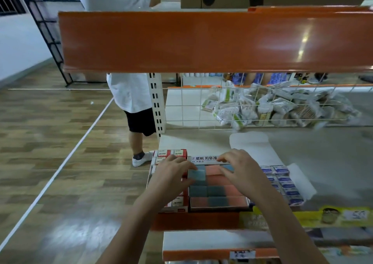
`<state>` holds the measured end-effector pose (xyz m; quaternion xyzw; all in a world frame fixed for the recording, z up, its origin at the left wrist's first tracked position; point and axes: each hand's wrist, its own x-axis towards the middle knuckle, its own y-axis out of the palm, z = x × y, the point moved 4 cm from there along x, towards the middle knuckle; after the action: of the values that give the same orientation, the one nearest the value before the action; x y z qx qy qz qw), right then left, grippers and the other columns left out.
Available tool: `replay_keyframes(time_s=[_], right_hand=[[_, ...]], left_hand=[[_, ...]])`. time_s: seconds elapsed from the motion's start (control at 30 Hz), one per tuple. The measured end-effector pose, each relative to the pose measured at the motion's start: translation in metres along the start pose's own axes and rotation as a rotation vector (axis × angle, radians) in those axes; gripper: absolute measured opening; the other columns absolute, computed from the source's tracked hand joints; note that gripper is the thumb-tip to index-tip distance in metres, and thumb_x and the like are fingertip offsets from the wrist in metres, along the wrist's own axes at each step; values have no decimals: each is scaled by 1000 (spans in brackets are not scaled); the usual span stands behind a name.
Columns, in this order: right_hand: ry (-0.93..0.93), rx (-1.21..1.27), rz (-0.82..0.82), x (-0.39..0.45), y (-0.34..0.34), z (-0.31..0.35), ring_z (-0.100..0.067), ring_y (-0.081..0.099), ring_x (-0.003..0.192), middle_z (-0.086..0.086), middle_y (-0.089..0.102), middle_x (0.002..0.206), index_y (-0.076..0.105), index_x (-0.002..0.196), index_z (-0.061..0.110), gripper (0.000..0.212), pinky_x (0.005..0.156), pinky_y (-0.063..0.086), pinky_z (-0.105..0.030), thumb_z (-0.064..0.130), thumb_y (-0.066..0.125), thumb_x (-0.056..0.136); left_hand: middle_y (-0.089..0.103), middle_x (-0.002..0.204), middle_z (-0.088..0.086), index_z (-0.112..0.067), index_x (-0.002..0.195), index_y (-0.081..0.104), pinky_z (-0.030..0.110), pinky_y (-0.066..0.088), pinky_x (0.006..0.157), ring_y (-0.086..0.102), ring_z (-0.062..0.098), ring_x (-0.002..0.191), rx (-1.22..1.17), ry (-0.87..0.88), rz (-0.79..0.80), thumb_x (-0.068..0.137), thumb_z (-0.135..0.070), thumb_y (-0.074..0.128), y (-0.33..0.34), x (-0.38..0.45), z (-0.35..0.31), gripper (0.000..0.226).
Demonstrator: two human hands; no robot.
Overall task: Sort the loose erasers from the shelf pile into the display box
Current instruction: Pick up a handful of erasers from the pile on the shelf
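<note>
A display box [203, 158] with a white printed back flap stands at the shelf's front left, filled with rows of blue and salmon erasers [217, 200]. My left hand [171, 175] is at the box's left side and pinches a blue eraser [195, 175] over the back left rows. My right hand [242, 171] reaches over the box's back right part, fingers bent down onto the erasers there; what it grips is hidden.
A red-and-white eraser box [170, 153] sits left of the display box, a box of blue-labelled erasers [282, 180] to its right. A wire grid [191, 106] fences off bagged goods [282, 106] behind. An orange shelf [201, 41] hangs overhead. A person [133, 94] stands at the left.
</note>
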<state>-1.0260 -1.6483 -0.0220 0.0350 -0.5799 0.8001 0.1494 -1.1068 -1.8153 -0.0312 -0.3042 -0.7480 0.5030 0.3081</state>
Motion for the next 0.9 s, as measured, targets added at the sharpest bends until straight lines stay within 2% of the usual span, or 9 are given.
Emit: replay_keyframes(time_s=[0.13, 0.37, 0.57, 0.8, 0.9], right_hand=[[-19, -20, 18, -1, 7, 3, -5, 45, 101, 10, 57, 109, 59, 113, 28, 22, 82, 30, -14, 30, 53, 93], [-31, -11, 22, 0, 9, 7, -8, 46, 100, 7, 58, 107, 60, 114, 26, 22, 80, 31, -16, 28, 53, 93], [-38, 12, 34, -1, 7, 10, -9, 46, 103, 7, 59, 110, 59, 116, 25, 24, 83, 32, -17, 28, 52, 93], [-44, 18, 29, -5, 9, 10, -7, 46, 101, 8, 60, 108, 60, 112, 26, 20, 80, 30, -15, 29, 53, 93], [-63, 18, 39, -4, 10, 12, -9, 46, 102, 7, 60, 109, 61, 111, 25, 20, 83, 34, -17, 29, 53, 93]], left_hand=[[50, 132, -11, -34, 125, 53, 31, 28, 102, 34, 13, 122, 60, 0, 80, 89, -44, 55, 9, 7, -7, 37], [51, 128, -8, -34, 120, 54, 37, 27, 100, 34, 18, 121, 123, -74, 89, 86, -43, 58, 6, 7, -10, 35], [55, 124, -6, -27, 118, 58, 34, 26, 94, 36, 20, 116, 245, -72, 79, 88, -30, 57, 3, 10, -23, 30], [59, 119, -2, -24, 117, 54, 36, 27, 94, 39, 21, 116, 304, -80, 60, 94, -27, 48, 4, 6, -31, 25], [57, 121, 0, -22, 119, 54, 37, 28, 95, 40, 23, 116, 338, -56, 79, 94, -28, 46, 6, 4, -33, 27]])
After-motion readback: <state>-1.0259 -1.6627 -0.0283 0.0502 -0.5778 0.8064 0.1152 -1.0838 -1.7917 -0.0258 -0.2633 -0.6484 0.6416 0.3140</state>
